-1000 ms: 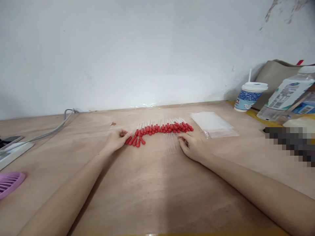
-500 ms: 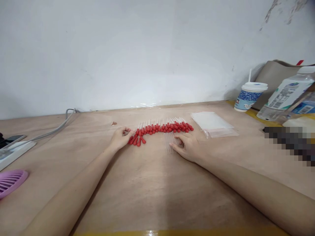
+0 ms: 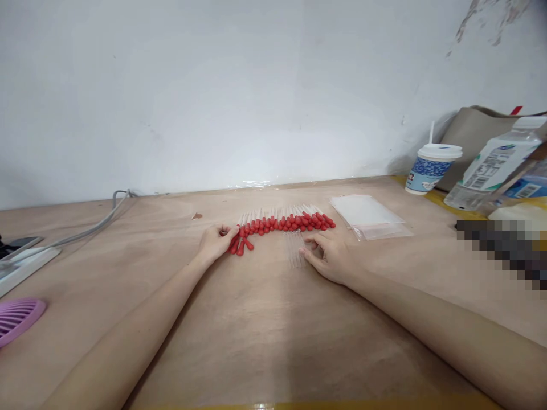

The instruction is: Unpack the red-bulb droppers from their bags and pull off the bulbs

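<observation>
Though I can't tell if my left hand (image 3: pixel 219 241) pinches red-bulbed, pale-stemmed droppers (image 3: pixel 265 224), my right hand (image 3: pixel 331 256), fingers parted, is at slender transparent tubes (image 3: pixel 294 250) in front of them.

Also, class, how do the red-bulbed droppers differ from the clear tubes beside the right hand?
The red-bulbed droppers have thick red ends; the clear tubes look slim and see-through. The red-bulbed droppers crowd in a wide row; the clear tubes form a smaller group, nearer the viewer. Both lie on the table.
</observation>
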Demonstrator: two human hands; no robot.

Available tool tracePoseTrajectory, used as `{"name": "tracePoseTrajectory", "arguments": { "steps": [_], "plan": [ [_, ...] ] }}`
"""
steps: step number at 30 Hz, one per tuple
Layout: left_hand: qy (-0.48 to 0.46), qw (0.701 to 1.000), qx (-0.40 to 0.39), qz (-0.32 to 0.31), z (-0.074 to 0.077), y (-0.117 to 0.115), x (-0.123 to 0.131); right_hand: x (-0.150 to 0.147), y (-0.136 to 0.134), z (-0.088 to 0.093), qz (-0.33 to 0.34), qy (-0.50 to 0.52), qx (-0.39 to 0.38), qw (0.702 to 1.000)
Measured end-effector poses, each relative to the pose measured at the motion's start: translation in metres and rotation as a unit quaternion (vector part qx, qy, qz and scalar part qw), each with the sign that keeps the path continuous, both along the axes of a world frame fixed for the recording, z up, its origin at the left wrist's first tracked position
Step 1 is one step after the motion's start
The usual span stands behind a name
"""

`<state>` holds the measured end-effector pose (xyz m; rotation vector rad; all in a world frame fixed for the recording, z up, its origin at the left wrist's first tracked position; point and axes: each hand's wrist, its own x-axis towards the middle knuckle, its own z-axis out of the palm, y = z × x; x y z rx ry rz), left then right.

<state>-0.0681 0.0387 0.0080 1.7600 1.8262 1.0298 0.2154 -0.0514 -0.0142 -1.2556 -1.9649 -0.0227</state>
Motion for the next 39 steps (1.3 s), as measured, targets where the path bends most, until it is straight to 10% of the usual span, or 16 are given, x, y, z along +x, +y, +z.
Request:
{"name": "tracePoseTrajectory", "arguments": {
  "steps": [17, 20, 26, 39],
  "plan": [
    [-0.033, 0.993, 0.091, 0.063, 0.011, -0.011, 0.004, -0.001, 0.002, 0.003, -0.030, 0.060, 0.043, 0.997],
    [0.122, 0.962, 0.242, -0.025, 0.017, -0.036, 0.023, 0.004, -0.001, 0.007, -0.060, 0.086, 0.109, 0.989],
    [0.232, 0.890, 0.291, -0.263, 0.003, -0.081, 0.066, 0.014, -0.007, 0.011, 0.044, -0.042, 0.147, 0.987],
    [0.211, 0.847, 0.355, -0.335, -0.001, -0.080, 0.073, 0.005, -0.001, 0.004, 0.148, -0.092, 0.131, 0.976]
  ]
}}
